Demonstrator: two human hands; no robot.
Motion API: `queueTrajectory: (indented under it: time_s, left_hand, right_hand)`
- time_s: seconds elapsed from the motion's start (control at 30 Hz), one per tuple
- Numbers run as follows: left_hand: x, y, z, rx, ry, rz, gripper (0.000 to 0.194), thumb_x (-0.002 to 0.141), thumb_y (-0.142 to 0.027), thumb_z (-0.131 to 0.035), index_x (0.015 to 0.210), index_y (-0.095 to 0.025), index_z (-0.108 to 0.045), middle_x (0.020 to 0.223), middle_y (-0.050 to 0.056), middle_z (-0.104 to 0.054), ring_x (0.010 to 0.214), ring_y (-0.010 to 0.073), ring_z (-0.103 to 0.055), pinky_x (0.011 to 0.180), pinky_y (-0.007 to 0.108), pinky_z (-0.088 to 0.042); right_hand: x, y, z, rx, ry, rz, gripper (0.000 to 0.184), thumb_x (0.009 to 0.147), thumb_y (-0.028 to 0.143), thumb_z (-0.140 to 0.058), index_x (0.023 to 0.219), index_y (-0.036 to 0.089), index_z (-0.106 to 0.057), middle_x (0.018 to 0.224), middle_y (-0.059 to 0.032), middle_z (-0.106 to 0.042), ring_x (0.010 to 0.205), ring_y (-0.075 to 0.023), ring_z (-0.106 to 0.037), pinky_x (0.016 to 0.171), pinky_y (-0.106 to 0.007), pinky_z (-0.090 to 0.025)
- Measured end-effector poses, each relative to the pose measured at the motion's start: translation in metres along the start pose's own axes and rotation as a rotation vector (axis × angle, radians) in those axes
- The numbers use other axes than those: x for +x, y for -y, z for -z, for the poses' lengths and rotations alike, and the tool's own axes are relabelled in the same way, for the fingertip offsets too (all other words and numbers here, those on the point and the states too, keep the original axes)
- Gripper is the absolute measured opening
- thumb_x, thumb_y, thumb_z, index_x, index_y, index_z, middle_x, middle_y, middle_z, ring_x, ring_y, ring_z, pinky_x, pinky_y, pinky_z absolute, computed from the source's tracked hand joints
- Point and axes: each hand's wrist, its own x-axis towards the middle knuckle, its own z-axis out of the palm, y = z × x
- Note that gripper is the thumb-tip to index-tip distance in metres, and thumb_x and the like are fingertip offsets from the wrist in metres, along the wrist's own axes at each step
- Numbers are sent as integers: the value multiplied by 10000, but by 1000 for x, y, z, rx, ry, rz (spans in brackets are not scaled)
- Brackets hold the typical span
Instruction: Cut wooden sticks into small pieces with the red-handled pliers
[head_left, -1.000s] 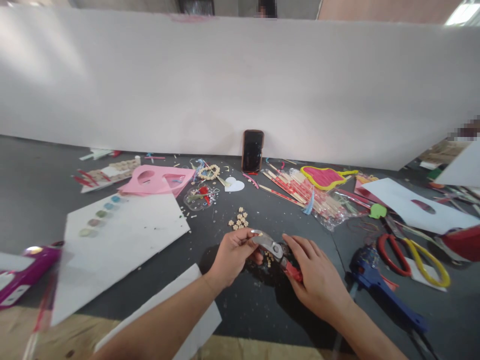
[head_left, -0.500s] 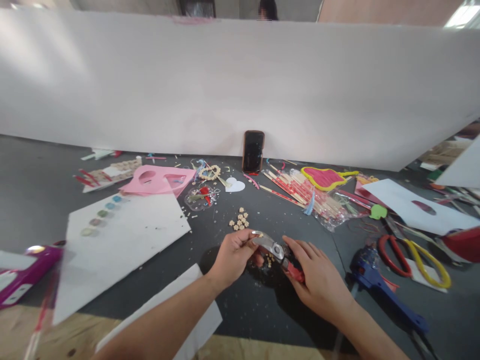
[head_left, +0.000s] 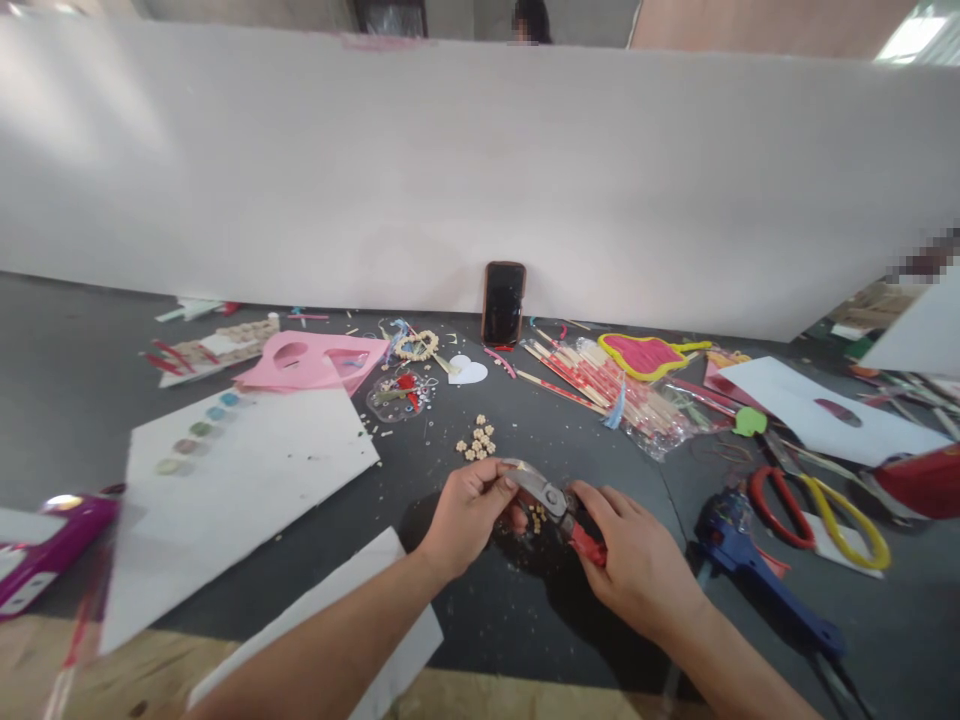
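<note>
Two bare hands: both are placed at the lower centre of the frame, the left hand (head_left: pixel 465 510) closed at the blade end of the red-handled pruners (head_left: pixel 553 497), the right hand (head_left: pixel 637 550) wrapped around their handles.
Small pale piece (head_left: pixel 519 467): seen at the blades beside the left fingertips, where it appears to be pinched; mostly hidden.
Pruner handling: judged stiff and fairly heavy for their size, best gripped by the red handles; fingertips are best kept off the cutting edges.
Piece handling: judged light, hard and brittle, easily flicked away when cut; best held by its rim.
Flower-shaped pieces (head_left: pixel 480 437): heaped just beyond the left hand, at the centre of the frame.
Loose bits (head_left: pixel 537 518): scattered below the pruners, between the hands.
Right side: a blue glue gun (head_left: pixel 757 575) and scissors (head_left: pixel 782 508) are laid near the right hand, where the elbow's swing could be hindered.
Upper centre: a phone (head_left: pixel 504 303) is propped upright against the white panel (head_left: pixel 450 170).
</note>
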Motion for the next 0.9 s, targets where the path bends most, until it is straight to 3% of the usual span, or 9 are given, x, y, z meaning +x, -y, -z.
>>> queueTrajectory:
  time_s: [0.2, 0.57, 0.9]
  left_hand:
    - [2, -1, 0, -103, -35, -14, 164, 746, -280, -620, 822, -138, -593, 637, -14, -597, 496, 76, -547, 527, 212, -483]
    - [2, -3, 0, -40, -47, 7, 192, 747, -312, -608, 691, -129, -590, 500, -22, -564, 448, 83, -535, 484, 203, -462]
    - [3, -1, -1, -47, -71, 18, 189, 720, -317, -630, 695, -138, -576, 536, -35, -563, 447, 77, -537, 481, 203, -474]
  right_hand:
    - [3, 1, -5, -31, -61, -4, 510, 741, 202, -458, 1248, 184, -407, 1078, -100, -555, 955, -240, -509, 821, -380, -410]
    - [4, -2, -2, -12, -48, 49, 596, 724, 187, -471, 1308, 169, -355, 1214, -107, -498, 1052, -249, -439, 873, -403, -392]
    - [1, 0, 2, 24, 5, 17, 511, 740, 210, -458, 1248, 177, -412, 1071, -106, -578, 923, -221, -547, 812, -360, -422]
